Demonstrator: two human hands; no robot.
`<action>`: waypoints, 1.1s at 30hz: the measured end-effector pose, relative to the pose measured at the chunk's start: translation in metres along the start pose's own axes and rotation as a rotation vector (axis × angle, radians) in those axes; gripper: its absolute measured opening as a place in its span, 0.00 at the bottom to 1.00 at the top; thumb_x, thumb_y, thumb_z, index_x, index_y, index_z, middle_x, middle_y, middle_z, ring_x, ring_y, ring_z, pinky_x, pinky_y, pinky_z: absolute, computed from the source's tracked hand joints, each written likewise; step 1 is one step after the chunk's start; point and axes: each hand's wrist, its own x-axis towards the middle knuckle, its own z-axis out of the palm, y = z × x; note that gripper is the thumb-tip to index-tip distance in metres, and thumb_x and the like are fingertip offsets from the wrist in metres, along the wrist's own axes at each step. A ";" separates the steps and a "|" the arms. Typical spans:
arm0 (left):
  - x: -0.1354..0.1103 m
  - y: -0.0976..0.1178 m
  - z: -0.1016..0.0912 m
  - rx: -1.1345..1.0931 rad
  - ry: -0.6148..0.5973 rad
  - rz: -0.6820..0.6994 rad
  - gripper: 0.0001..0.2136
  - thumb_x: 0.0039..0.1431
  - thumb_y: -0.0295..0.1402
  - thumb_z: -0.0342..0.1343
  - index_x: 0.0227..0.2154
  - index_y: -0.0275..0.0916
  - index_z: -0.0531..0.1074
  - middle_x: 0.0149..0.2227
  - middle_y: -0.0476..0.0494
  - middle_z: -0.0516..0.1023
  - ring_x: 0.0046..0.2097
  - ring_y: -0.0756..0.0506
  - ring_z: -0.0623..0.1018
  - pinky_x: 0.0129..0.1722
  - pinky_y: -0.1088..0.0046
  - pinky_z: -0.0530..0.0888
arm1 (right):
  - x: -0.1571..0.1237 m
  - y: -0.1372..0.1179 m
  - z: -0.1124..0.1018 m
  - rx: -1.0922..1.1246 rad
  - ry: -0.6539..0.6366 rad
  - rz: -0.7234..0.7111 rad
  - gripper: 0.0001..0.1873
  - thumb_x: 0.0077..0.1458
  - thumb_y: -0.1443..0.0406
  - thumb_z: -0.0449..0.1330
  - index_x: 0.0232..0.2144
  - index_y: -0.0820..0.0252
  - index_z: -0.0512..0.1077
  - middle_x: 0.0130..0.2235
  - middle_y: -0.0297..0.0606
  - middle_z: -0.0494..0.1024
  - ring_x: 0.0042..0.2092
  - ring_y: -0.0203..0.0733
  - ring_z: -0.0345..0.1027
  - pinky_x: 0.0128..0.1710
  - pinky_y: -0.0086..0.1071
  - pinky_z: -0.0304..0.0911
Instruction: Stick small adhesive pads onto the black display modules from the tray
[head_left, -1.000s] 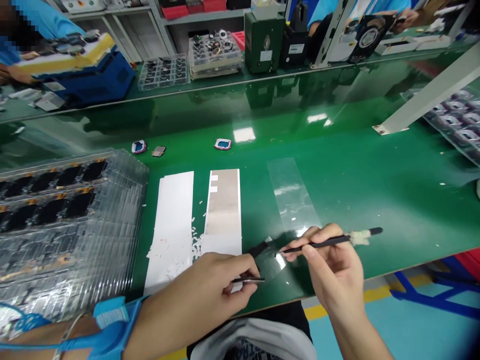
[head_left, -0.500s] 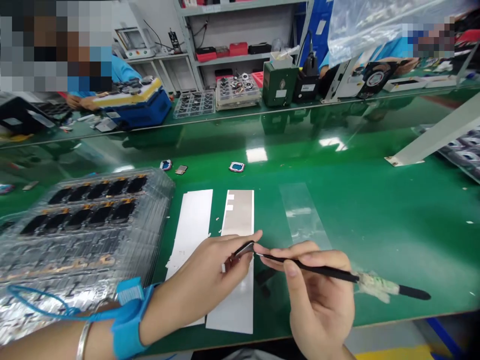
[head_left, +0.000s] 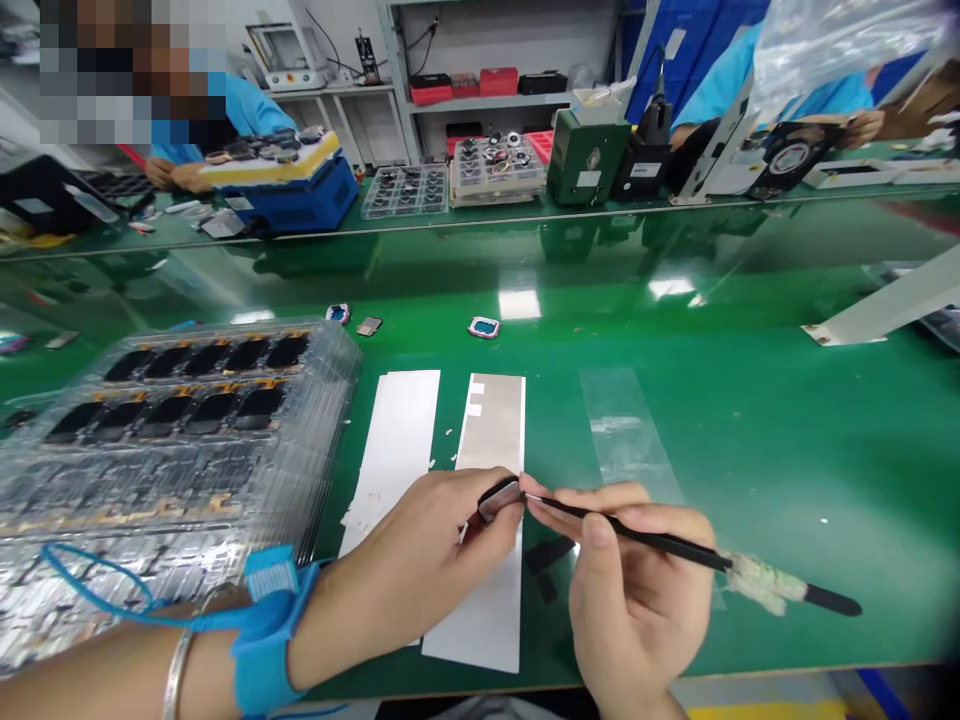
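My left hand [head_left: 442, 530], wearing a blue wrist strap [head_left: 274, 635] with a coiled cord, pinches a small dark watch-screen-like part [head_left: 501, 497] between thumb and fingers. The part is tilted and shows a greyish face. My right hand [head_left: 645, 580] grips a slim black tweezers-like tool [head_left: 667, 545] with tape wrapped round its rear. Its thin pale tip meets the right edge of the part, beside my fingertips. Below the hands lies a white-edged sheet with a grey-beige liner [head_left: 491, 435]. Left of it is a white paper strip [head_left: 401, 430]. Dark flat pieces [head_left: 551, 555] lie near my right hand.
Stacked clear trays [head_left: 315, 470] of black screens stand at left. A clear film strip [head_left: 630, 430] lies right of the sheets. Small parts, one a blue-faced frame [head_left: 484, 327], sit farther back. A white metal post [head_left: 885, 300] rises at right. Two people work across the bench.
The view has shifted, so the scene sits a little farther right. The part in my left hand shows more of its face. Both hands keep their holds, with the tool tip at the part's edge.
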 end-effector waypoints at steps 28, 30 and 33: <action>-0.014 -0.009 0.008 0.178 -0.018 0.000 0.23 0.72 0.36 0.35 0.68 0.46 0.47 0.55 0.43 0.71 0.57 0.44 0.70 0.57 0.62 0.70 | -0.010 0.007 0.003 -0.096 -0.004 -0.179 0.16 0.58 0.82 0.53 0.43 0.60 0.66 0.40 0.39 0.78 0.44 0.42 0.78 0.47 0.46 0.78; -0.013 -0.008 0.007 0.218 -0.014 0.012 0.24 0.72 0.36 0.34 0.68 0.45 0.45 0.54 0.42 0.71 0.55 0.43 0.73 0.53 0.61 0.73 | -0.009 0.008 0.003 -0.094 -0.022 -0.187 0.17 0.58 0.83 0.52 0.43 0.61 0.66 0.40 0.39 0.78 0.45 0.41 0.78 0.48 0.45 0.78; -0.013 -0.007 0.006 0.253 -0.006 0.041 0.24 0.72 0.36 0.33 0.69 0.45 0.44 0.54 0.40 0.71 0.52 0.42 0.74 0.50 0.62 0.75 | -0.009 0.009 0.004 -0.096 -0.046 -0.189 0.19 0.57 0.84 0.52 0.44 0.61 0.65 0.41 0.38 0.78 0.46 0.41 0.78 0.50 0.45 0.77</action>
